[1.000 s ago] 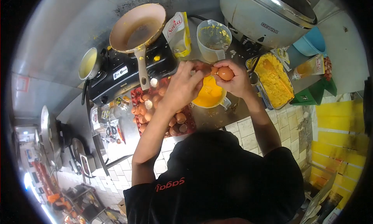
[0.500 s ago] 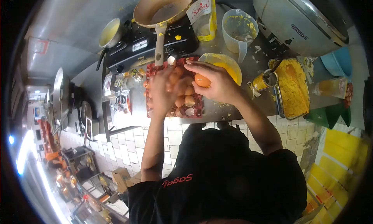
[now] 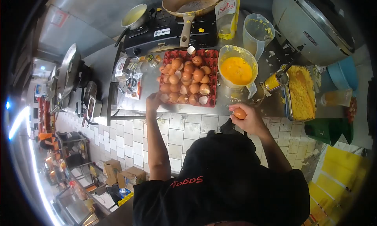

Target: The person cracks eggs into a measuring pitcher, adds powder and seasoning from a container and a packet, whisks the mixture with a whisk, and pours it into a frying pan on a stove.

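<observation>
A whole brown egg (image 3: 240,113) is in my right hand (image 3: 251,121), whose fingers curl round it at the counter's front edge, below the measuring jug. My left hand (image 3: 153,102) is at the front left corner of the red egg tray (image 3: 212,75), its fingers drawn together; what they hold is too small to make out. Many brown eggshells (image 3: 188,77), some broken open, are heaped on the tray. Right of it stands a clear jug (image 3: 253,64) with beaten yellow egg (image 3: 236,70) inside.
Behind the tray, a pan (image 3: 190,2) sits on the black stove (image 3: 169,33). A second jug (image 3: 257,33), an oil pouch (image 3: 226,22), an open can (image 3: 273,81) and a container of yellow food (image 3: 300,93) stand around. Scissors (image 3: 131,82) lie left.
My left hand has moved from above the shells to the tray's front left corner. My right hand, still round the egg, has drawn back toward the counter's front edge. The camera view has shifted.
</observation>
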Available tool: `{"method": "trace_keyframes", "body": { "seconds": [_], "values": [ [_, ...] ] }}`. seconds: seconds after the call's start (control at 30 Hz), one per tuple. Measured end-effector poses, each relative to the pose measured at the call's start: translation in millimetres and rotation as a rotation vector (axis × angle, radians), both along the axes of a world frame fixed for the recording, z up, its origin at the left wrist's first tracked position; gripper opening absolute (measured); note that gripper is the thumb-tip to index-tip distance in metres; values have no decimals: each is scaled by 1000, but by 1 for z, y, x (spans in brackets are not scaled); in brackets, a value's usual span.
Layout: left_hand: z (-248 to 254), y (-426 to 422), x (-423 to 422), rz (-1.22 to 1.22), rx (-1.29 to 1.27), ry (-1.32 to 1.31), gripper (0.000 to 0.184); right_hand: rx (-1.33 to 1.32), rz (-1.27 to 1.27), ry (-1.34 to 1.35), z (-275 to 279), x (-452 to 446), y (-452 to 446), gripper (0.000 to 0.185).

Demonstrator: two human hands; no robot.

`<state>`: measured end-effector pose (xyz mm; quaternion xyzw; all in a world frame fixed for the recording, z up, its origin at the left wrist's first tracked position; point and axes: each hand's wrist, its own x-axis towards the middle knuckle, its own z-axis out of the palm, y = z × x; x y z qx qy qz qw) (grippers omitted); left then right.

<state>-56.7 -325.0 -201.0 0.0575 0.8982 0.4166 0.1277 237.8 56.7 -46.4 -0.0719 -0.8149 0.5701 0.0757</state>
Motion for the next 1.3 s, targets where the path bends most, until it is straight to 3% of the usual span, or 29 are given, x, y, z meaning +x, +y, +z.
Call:
{"method": "trace_keyframes", "body": {
  "seconds": [0.1, 0.23, 0.37, 0.47, 0.6, 0.73, 0.8, 0.9, 0.97, 1.07, 1.13, 1.17, 1.3],
  "values": [
    [37, 9, 11, 51, 277, -409, 42, 8, -44, -109, -5, 13, -33, 30],
    [24, 4, 44, -143, 543, -478, 41, 15, -120, -146, -6, 26, -66, 28],
    [37, 20, 88, 51, 459, -318, 43, -49, -220, -185, -20, 45, -85, 27],
    [12, 10, 113, 155, 668, -386, 44, -16, -261, -167, -27, 61, -91, 28],
    [19, 2, 151, 317, 938, -447, 55, -146, -322, -221, -38, 76, -97, 23],
    [22, -10, 172, 82, 1177, -579, 69, -174, -339, -225, -37, 87, -103, 21],
    [23, -11, 175, 101, 1202, -573, 74, -182, -325, -255, -32, 90, -107, 20],
    [33, -8, 180, 111, 1223, -568, 76, 9, -261, -179, -33, 88, -113, 18],
    [26, -4, 179, 77, 1240, -538, 74, 75, -175, 19, -24, 62, -125, 20],
    [-9, 4, 181, 39, 1268, -445, 52, 251, -52, -2, 30, 3, -163, 31],
    [-22, 9, 183, 157, 1236, -493, 57, 417, 80, 302, 38, -56, -191, 26],
    [-20, 11, 188, 146, 1244, -472, 61, 341, 173, 176, 49, -85, -208, 24],
    [2, 20, 196, 227, 1198, -437, 68, 826, 478, 46, 10, -226, -267, 44]
  ]
}}
